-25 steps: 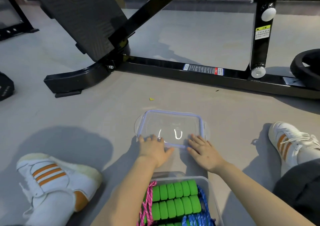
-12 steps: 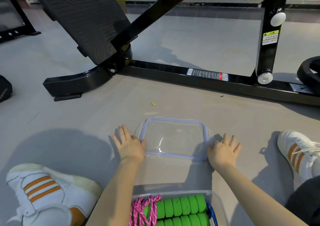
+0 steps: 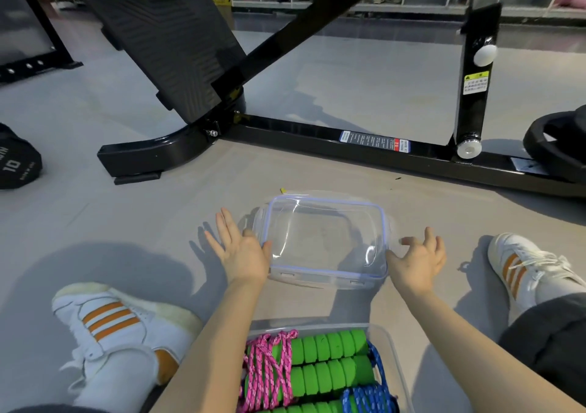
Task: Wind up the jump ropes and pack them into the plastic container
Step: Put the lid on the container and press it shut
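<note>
A clear plastic lid (image 3: 323,238) with a blue seal sits between my two hands, its near edge tilted up off the grey floor. My left hand (image 3: 241,251) presses the lid's left side with straight fingers. The thumb of my right hand (image 3: 418,260) is against the right side, the fingers spread and relaxed. Below my forearms stands the clear plastic container (image 3: 391,349). It holds green foam handles (image 3: 329,368), a wound pink rope (image 3: 269,368) on the left and a blue rope (image 3: 367,396) on the right.
A black gym machine frame (image 3: 348,143) crosses the floor beyond the lid, with a ribbed footplate (image 3: 171,51) at the upper left. A weight plate (image 3: 555,143) lies at the right and a dumbbell (image 3: 16,162) at the left. White shoes (image 3: 117,320) (image 3: 520,266) flank the container.
Both hands slid from the lid's near edge out to its left and right sides. The lid has come up off the floor between them.
</note>
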The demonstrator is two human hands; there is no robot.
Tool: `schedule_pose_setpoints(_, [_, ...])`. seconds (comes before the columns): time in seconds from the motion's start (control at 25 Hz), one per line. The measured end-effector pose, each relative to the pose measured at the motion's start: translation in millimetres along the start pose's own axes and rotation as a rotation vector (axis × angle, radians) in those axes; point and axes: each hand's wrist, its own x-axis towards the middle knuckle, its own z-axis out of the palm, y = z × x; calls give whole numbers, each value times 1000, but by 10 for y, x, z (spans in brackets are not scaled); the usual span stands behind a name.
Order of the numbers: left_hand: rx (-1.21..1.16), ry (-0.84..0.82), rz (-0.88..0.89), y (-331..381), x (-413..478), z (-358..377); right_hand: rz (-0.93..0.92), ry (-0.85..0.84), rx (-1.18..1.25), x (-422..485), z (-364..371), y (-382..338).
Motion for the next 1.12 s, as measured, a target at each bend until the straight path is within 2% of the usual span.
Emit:
schedule_pose_setpoints(0.2, [-33,83,11,-77,-457,-579,-65,28,86,-357,-594,-210])
schedule_pose_setpoints(0.36, [-37,73,1,-357,-950,-777,-84,26,173,-864,-923,-230])
schedule_pose_setpoints(0.72, [-105,126,-29,-1029,-2118,-376,-20,-125,259,-1937,-1042,282])
schedule_pose_setpoints(1.12, [-128,186,-11,-1099,-2287,-120,-22,-247,267,-2008,-1012,482])
